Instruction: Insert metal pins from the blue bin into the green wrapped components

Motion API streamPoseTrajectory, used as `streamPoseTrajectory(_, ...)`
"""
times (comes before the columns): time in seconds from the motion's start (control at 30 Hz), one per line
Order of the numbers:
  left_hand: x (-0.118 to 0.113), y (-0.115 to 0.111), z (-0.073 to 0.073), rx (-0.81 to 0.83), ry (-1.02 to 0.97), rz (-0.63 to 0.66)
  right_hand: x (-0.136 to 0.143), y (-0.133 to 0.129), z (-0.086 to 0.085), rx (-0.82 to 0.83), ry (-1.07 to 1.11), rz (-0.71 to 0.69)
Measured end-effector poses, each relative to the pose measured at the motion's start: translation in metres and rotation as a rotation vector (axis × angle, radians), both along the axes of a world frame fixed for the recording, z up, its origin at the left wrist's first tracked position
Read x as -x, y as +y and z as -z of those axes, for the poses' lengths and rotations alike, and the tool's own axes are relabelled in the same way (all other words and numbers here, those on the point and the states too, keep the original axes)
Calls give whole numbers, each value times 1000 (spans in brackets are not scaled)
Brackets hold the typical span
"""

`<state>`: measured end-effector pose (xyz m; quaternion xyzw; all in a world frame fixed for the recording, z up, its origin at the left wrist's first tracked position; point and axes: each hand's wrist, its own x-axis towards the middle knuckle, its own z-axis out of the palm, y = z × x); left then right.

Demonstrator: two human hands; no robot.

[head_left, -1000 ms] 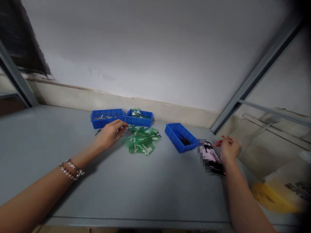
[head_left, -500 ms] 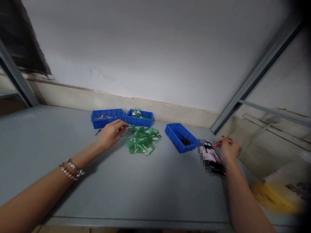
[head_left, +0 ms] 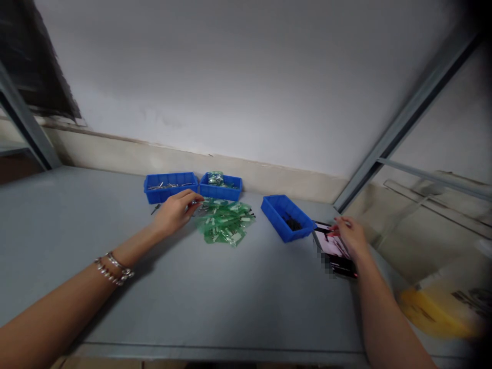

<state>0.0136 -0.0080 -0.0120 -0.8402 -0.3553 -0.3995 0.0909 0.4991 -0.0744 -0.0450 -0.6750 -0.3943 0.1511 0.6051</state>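
Observation:
My left hand (head_left: 176,211) is closed in a pinch at the upper left edge of a heap of green clear plastic bags (head_left: 226,223), its fingertips on a bag there. The bags have white labels and small dark parts inside. My right hand (head_left: 351,238) hovers over a phone (head_left: 334,248) with a lit screen, fingers bent and apart, holding nothing that I can see. Whether a fingertip touches the screen I cannot tell. Just left of the phone stands a blue bin (head_left: 279,218) with small black parts inside.
Against the wall stand a blue bin (head_left: 171,195) of thin metal pieces and another blue bin (head_left: 221,192) with a green bag in it. A small dark piece (head_left: 156,208) lies near my left wrist. Metal posts (head_left: 400,123) frame the grey table (head_left: 230,302). At right is a yellow-and-clear bag (head_left: 434,312).
My right hand has moved left, from beside the phone to over its screen. My left hand and the heap of bags have stayed in place.

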Motion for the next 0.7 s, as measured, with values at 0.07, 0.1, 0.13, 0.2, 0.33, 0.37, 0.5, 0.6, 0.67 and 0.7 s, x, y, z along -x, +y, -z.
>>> streamPoseTrajectory(0.07, 0, 0, 0, -4, -4, -2, 5, 0, -3, 11, 75, -99)
streamPoseTrajectory(0.1, 0, 0, 0, -6, -6, 0, 7, 0, -4, -3, 114, -129)
streamPoseTrajectory(0.13, 0, 0, 1, -9, -7, 2, 8, 0, -6, -26, 142, -136)
streamPoseTrajectory(0.2, 0, 0, 1, -10, -7, 10, 9, -1, -9, -71, 157, -87)
streamPoseTrajectory(0.33, 0, 0, 0, -4, 1, 4, 7, -4, -11, -86, 110, 15)
streamPoseTrajectory(0.37, 0, -1, 0, -5, 2, 3, 7, -4, -11, -85, 103, 31)
streamPoseTrajectory(0.5, 0, -2, -1, -2, 3, 8, 5, -3, -10, -88, 87, 75)
streamPoseTrajectory(0.6, -1, -2, -2, 2, -1, 11, 4, -3, -10, -99, 79, 89)
streamPoseTrajectory(0.67, -1, -2, -2, -2, -1, 15, 3, -3, -10, -107, 73, 99)
streamPoseTrajectory(0.7, -1, -2, -2, -4, 1, 15, 3, -3, -10, -110, 70, 103)
